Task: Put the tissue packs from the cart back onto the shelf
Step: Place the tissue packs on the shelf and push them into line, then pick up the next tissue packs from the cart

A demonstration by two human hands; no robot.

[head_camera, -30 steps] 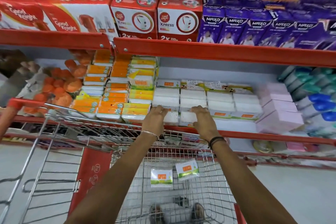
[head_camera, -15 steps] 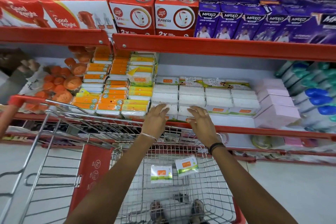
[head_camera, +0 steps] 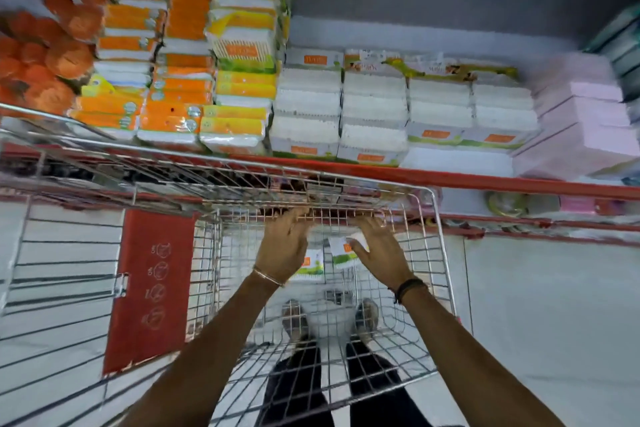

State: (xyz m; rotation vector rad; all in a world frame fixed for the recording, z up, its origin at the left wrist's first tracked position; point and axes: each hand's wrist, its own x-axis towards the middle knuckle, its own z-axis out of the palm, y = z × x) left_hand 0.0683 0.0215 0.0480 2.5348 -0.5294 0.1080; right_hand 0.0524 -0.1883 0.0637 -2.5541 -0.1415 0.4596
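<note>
the head camera looks down into a wire cart [head_camera: 437,253] that stands right against a red shelf [head_camera: 485,180].

both arms reach down into the cart. the left hand [head_camera: 282,248] is spread out flat with the fingers a little apart. it hangs over a small tissue pack [head_camera: 313,265] that lies on the bottom of the cart, and it hides part of that pack. it is not gripping the pack, and you cannot tell if it touches it. there is a thin bangle [head_camera: 268,277] on the left wrist.

the right hand [head_camera: 379,251] is open too, with the fingers stretched toward the far side of the cart. its thumb lies on or just over a second tissue pack [head_camera: 341,253], which sits just beside the first one. it has not closed on it. a dark band [head_camera: 408,288] goes round the right wrist.

on the shelf above the cart, white tissue packs [head_camera: 374,114] lie in neat rows and stacks. to their left are orange and yellow packs [head_camera: 173,97]. to their right are pink boxes [head_camera: 585,121].

under the cart floor you can see two shoes [head_camera: 294,321] and dark trouser legs. a red flap [head_camera: 152,284] hangs on the left part of the cart. the picture is a bit blurry.
</note>
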